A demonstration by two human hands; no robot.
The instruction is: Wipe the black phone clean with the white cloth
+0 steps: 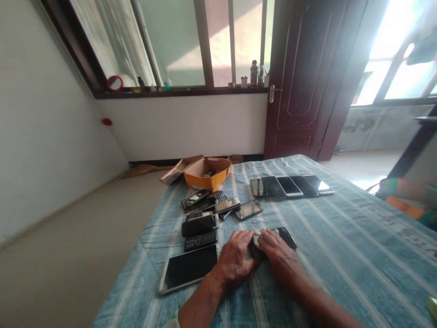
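A dark phone lies on the striped bedsheet in front of me, partly covered by my hands. My right hand presses a crumpled whitish cloth onto it with the fingers together. At the phone's left end my left hand grips it, thumb on the near side and fingers over the far side. Just left of that hand lies a white tablet with a dark screen. Beyond my hands a grey phone rests on the sheet.
An open orange box with something dark inside stands at the far edge. Several old phones lie piled before it. A row of smartphones sits at the back right. A brown door stands behind the striped sheet.
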